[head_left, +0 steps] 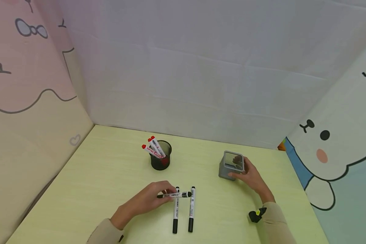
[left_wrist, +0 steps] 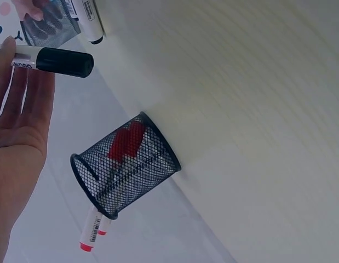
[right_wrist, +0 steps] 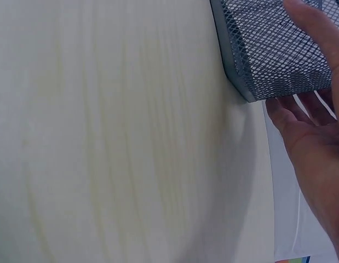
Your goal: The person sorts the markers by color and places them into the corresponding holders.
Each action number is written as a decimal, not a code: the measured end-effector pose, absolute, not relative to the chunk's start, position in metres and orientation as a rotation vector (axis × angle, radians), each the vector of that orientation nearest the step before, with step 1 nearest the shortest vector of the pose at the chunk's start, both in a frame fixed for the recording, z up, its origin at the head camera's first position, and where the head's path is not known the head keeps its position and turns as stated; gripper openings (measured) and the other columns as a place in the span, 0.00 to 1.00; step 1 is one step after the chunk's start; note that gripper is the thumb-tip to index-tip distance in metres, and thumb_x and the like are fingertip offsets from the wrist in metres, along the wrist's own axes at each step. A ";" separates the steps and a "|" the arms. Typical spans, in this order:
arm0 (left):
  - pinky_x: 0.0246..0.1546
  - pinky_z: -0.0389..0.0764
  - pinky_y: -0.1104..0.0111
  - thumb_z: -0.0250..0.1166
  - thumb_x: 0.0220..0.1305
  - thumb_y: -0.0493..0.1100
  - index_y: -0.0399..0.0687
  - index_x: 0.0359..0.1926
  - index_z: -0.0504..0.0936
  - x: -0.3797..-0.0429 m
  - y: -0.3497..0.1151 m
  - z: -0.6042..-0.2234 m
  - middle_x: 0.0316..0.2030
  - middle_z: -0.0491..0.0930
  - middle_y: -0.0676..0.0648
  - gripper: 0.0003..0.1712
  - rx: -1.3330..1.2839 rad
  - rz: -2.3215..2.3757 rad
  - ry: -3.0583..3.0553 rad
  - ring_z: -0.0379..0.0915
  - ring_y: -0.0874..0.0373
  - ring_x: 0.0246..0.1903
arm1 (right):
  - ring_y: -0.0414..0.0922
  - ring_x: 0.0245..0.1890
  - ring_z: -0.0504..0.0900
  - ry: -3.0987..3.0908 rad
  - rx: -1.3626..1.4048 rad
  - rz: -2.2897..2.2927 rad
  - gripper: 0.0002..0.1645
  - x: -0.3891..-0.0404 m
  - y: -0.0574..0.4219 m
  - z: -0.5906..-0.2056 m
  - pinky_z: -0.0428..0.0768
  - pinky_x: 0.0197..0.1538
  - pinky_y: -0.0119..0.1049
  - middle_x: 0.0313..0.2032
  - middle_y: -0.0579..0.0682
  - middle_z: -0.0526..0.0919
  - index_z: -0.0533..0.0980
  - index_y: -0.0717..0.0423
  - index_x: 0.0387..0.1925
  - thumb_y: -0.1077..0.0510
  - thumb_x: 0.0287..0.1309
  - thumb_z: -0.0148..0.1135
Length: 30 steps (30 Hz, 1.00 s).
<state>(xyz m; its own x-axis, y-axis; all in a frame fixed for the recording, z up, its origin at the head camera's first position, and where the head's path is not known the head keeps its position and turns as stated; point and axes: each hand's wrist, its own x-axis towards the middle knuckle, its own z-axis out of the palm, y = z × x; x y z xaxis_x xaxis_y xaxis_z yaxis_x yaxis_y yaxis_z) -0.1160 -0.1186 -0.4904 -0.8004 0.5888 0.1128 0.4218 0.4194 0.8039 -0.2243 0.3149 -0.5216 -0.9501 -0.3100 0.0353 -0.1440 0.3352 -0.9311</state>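
My left hand [head_left: 155, 196] pinches a black-capped marker [head_left: 178, 195] between thumb and fingers, held sideways above the table. Beneath it, a second black marker [head_left: 175, 217] lies lengthwise, and a third black marker [head_left: 191, 211] lies parallel on its right. With thumb and fingers on opposite sides, my right hand [head_left: 252, 174] grips a square grey mesh pen holder [right_wrist: 284, 49], which looks empty. A round black mesh pen cup [head_left: 160, 163] stands behind the left hand. Several red-capped markers [head_left: 156, 149] lean in it, their red ends showing inside through the mesh in the left wrist view.
The pale wooden table [head_left: 103, 169] meets a grey cloth wall [head_left: 186, 74] at the back. Cartoon-printed panels [head_left: 338, 135] stand at both sides. A small black object with a yellow mark [head_left: 255, 216] is at the right wrist.
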 end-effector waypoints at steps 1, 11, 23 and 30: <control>0.46 0.84 0.70 0.71 0.67 0.39 0.50 0.52 0.85 -0.116 -0.117 -0.490 0.44 0.82 0.59 0.13 0.895 1.339 2.484 0.78 0.67 0.42 | 0.62 0.66 0.69 2.438 -0.418 -1.682 0.48 -0.224 0.315 -0.521 0.74 0.56 0.20 0.66 0.66 0.69 0.57 0.62 0.75 0.64 0.60 0.74; 0.48 0.85 0.67 0.71 0.67 0.36 0.47 0.51 0.82 -0.126 -0.098 -0.489 0.44 0.84 0.54 0.13 0.950 1.529 2.462 0.81 0.65 0.41 | 0.62 0.66 0.68 2.438 -0.428 -1.692 0.48 -0.224 0.315 -0.523 0.73 0.57 0.19 0.67 0.67 0.69 0.57 0.63 0.75 0.65 0.60 0.74; 0.48 0.85 0.67 0.71 0.66 0.36 0.45 0.52 0.81 -0.139 -0.075 -0.482 0.45 0.83 0.53 0.15 0.861 1.657 2.512 0.81 0.62 0.43 | 0.63 0.67 0.67 2.439 -0.427 -1.677 0.49 -0.224 0.317 -0.524 0.72 0.57 0.19 0.67 0.66 0.68 0.56 0.63 0.75 0.65 0.60 0.73; 0.48 0.85 0.67 0.72 0.65 0.35 0.46 0.51 0.81 -0.148 -0.061 -0.478 0.43 0.83 0.54 0.14 0.828 1.797 2.488 0.81 0.60 0.44 | 0.64 0.67 0.67 2.406 -0.465 -1.705 0.47 -0.226 0.317 -0.523 0.75 0.57 0.21 0.67 0.67 0.67 0.56 0.65 0.75 0.66 0.61 0.72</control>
<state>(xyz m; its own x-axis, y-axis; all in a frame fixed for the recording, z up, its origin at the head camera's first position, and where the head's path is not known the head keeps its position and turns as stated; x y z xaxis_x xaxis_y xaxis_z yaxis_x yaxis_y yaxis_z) -0.1482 -0.0611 -0.4784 -0.8637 0.3861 0.3238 0.4288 0.2255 0.8748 -0.2259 0.3172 -0.5232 -0.9396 -0.3384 0.0510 -0.1602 0.3032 -0.9394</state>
